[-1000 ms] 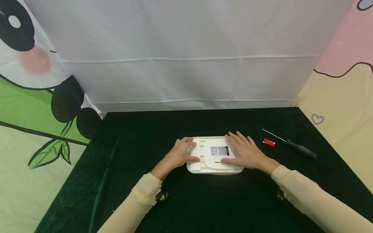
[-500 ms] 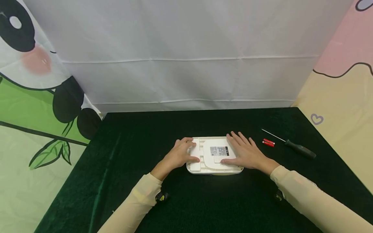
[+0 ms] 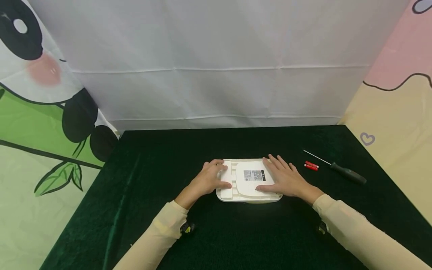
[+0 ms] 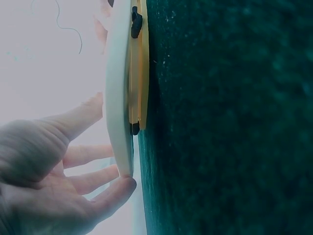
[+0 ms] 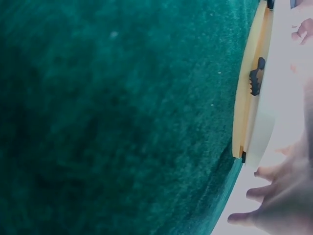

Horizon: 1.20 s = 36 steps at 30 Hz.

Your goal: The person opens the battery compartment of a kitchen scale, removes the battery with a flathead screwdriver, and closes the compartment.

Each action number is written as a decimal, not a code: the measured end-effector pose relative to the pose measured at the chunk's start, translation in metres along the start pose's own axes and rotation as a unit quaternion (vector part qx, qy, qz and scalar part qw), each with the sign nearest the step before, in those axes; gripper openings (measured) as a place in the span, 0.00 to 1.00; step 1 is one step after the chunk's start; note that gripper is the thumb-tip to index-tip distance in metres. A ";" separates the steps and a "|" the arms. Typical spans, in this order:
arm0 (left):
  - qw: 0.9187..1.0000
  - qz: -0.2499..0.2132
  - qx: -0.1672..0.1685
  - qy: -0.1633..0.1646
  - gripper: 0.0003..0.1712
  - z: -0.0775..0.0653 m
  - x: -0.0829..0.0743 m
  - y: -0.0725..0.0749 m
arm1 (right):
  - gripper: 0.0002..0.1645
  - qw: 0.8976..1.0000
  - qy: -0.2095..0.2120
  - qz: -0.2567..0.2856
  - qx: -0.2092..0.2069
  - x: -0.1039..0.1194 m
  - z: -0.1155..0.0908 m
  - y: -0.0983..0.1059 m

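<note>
A white rounded plastic device (image 3: 246,193) lies face down on the dark green cloth, a printed label (image 3: 254,175) on its upturned back. A pale strip panel runs along its left end. Seen edge-on in the left wrist view, a yellow layer (image 4: 145,73) and black bits sit beneath the white shell (image 4: 117,98). My left hand (image 3: 210,177) grips the left end, thumb on top and fingers round the edge. My right hand (image 3: 287,177) lies spread over the right part, fingers straight and thumb near the label.
Two red batteries (image 3: 311,165) lie right of the device. Beyond them is a screwdriver (image 3: 347,173) with a dark handle, its tip toward the back left. A white cloth backdrop (image 3: 216,93) hangs behind the table.
My right hand has shifted very slightly, its thumb and fingers sliding a little on the device's back. The left hand and the device have stayed in place.
</note>
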State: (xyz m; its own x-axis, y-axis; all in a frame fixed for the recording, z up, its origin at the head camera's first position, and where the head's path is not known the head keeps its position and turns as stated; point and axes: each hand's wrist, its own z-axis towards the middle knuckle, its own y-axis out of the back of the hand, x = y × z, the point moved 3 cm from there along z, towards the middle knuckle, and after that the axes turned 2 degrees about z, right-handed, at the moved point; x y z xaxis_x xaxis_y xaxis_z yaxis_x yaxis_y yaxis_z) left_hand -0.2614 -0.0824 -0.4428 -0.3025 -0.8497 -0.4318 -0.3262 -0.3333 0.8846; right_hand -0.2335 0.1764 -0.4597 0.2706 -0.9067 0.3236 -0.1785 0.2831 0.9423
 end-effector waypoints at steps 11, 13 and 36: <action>1.000 -0.014 -0.017 -0.006 0.40 -0.002 0.011 0.008 | 0.60 0.998 0.023 0.052 -0.011 -0.015 -0.004 0.017; 0.999 -0.024 -0.022 0.000 0.40 -0.001 0.018 0.013 | 0.54 0.997 0.026 0.074 -0.008 -0.021 -0.007 0.023; 0.998 -0.015 0.068 -0.012 0.56 -0.003 0.049 0.020 | 0.56 0.981 0.074 0.171 0.045 -0.040 -0.018 0.012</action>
State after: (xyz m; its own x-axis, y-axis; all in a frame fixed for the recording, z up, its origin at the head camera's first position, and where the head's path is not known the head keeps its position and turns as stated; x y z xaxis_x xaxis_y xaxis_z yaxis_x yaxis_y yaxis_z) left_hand -0.2805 -0.1320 -0.4460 -0.3113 -0.8295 -0.4637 -0.4530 -0.2994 0.8397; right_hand -0.2291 0.2213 -0.4594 0.3129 -0.7058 0.6355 -0.3641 0.5289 0.7666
